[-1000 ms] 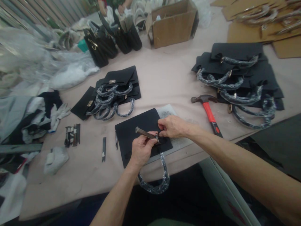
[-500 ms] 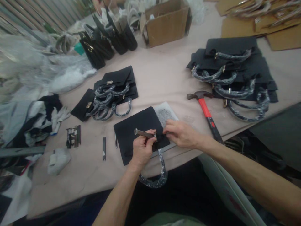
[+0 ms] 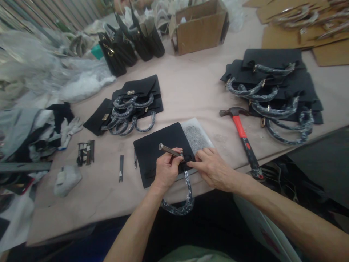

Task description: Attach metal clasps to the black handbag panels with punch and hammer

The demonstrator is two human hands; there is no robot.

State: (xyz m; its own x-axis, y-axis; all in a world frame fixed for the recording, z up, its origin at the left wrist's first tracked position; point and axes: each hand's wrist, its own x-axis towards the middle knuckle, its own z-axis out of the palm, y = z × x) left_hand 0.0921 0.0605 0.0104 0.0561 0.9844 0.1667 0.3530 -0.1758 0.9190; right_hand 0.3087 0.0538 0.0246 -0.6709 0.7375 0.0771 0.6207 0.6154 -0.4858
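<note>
My left hand (image 3: 167, 169) is closed around a metal punch (image 3: 168, 149), which slants over a black bag panel (image 3: 160, 142). Below the fingers, a plastic-wrapped handle (image 3: 188, 193) loops off the panel and hangs past the table's front edge. My right hand (image 3: 212, 165) rests at the panel's right corner. Its index finger reaches out and touches the spot by the handle's end, while the other fingers curl loosely, holding nothing I can see. Under the panel lies a white board (image 3: 197, 134) with a pitted grey patch. What sits beneath the punch tip is hidden by my fingers.
A claw hammer (image 3: 241, 134) with a red and black grip lies at right. Stacked black panels with wrapped handles (image 3: 283, 87) are behind it, and another pile (image 3: 136, 98) is at left. Black bags (image 3: 111, 54) and a cardboard box (image 3: 200, 31) stand farther back. Metal strips (image 3: 85, 152) lie at left.
My right hand has moved slightly toward me and now points its index finger at the handle's end; before, its fingers were bunched. The left hand still holds the punch. The view has shifted slightly.
</note>
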